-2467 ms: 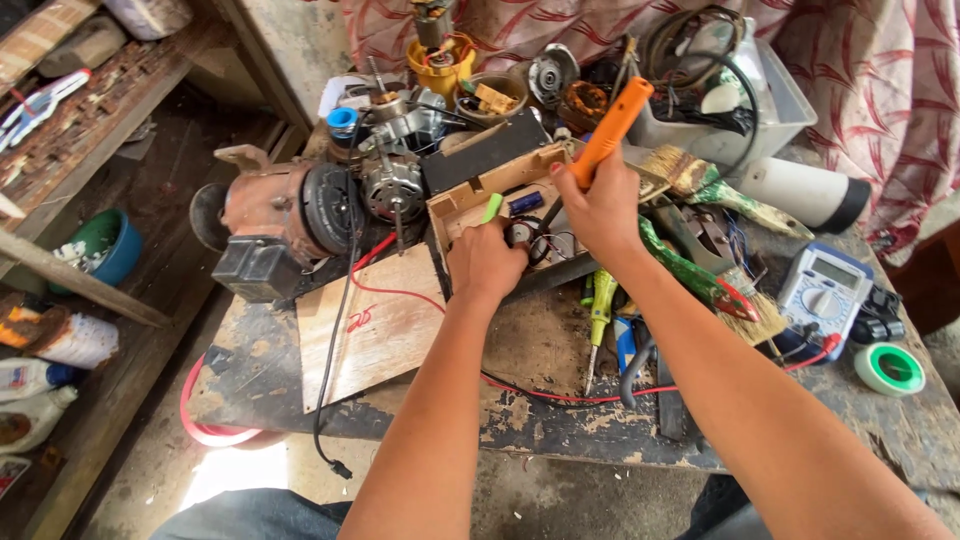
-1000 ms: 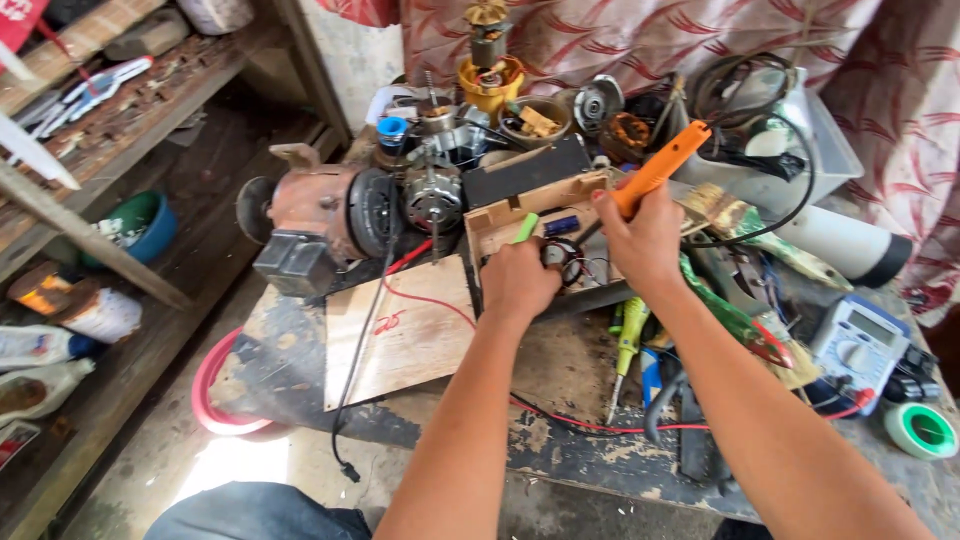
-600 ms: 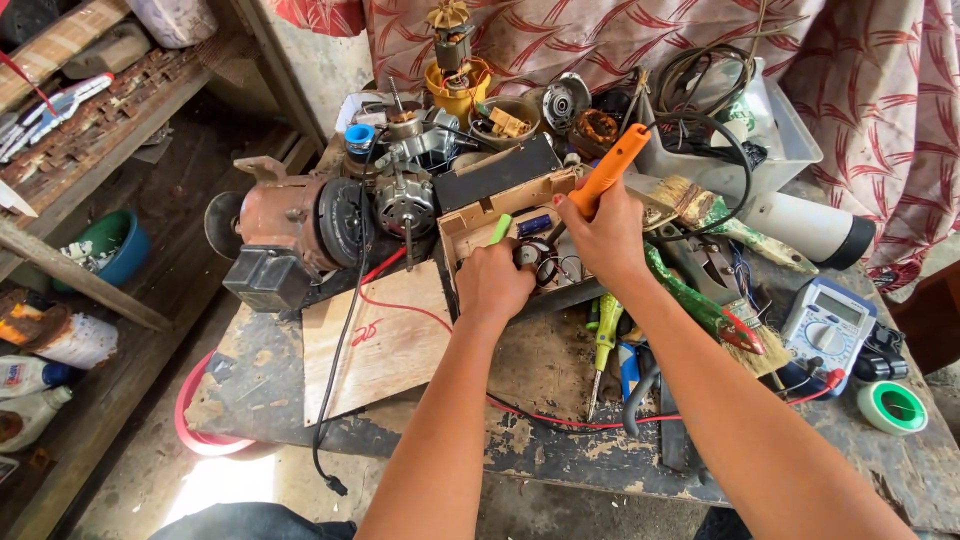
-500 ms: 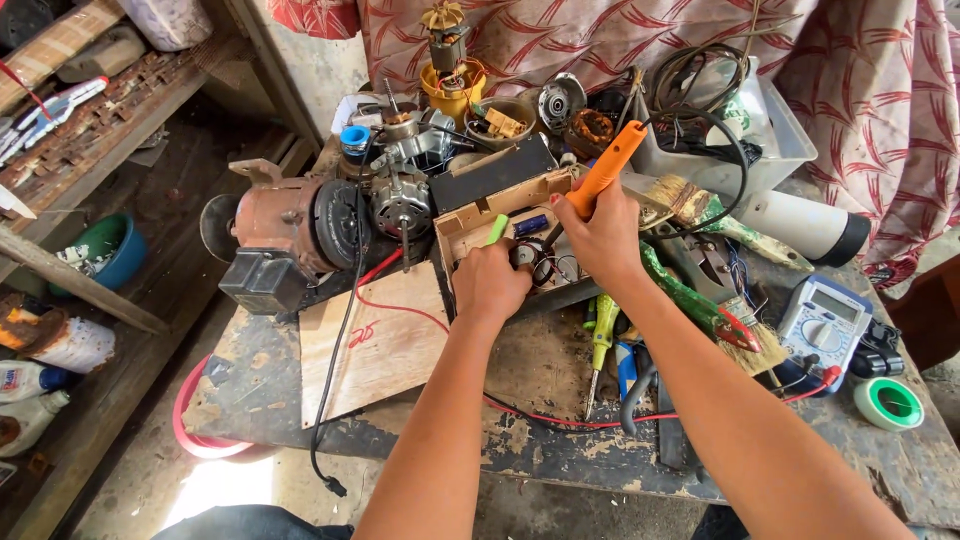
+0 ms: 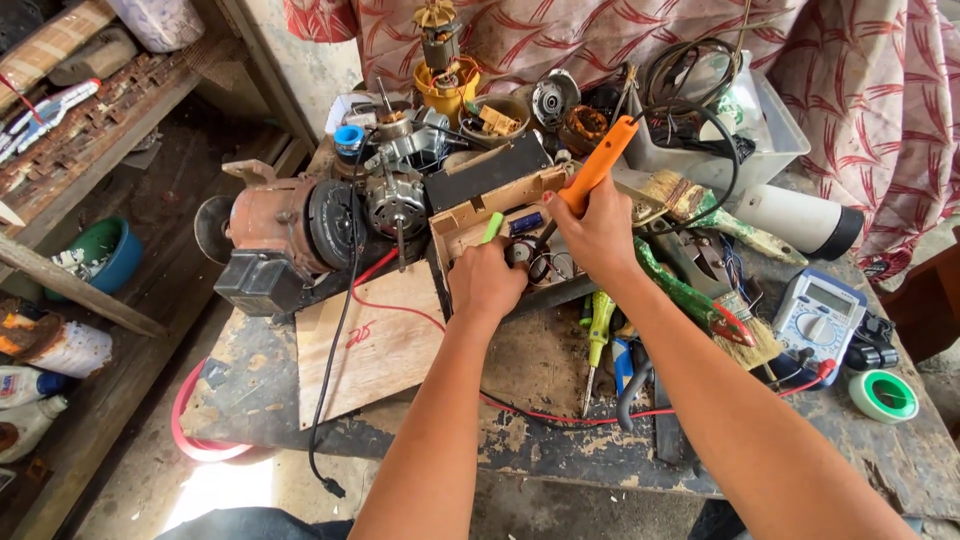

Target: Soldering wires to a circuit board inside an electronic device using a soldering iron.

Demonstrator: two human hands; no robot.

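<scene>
My right hand (image 5: 598, 232) grips an orange-handled soldering iron (image 5: 596, 165), its tip angled down into an open wooden box (image 5: 463, 213) holding wires and a small blue part. My left hand (image 5: 484, 281) rests at the box's front edge and pinches a small green-handled tool (image 5: 493, 227). Both forearms reach in from the bottom of the head view. The iron's black cord loops back toward the bin behind.
A rusty electric motor (image 5: 282, 230) and a plywood sheet (image 5: 372, 342) lie left of the box. A multimeter (image 5: 819, 311), paintbrushes (image 5: 700, 205), green tape roll (image 5: 884, 394), yellow-green screwdriver (image 5: 598, 330), pliers and red wire crowd the right. Motor parts and a plastic bin (image 5: 760, 120) stand behind.
Both hands stay on the box with the same tools. The soldering iron's tip has shifted slightly inside the box; the camera view has drifted a little.
</scene>
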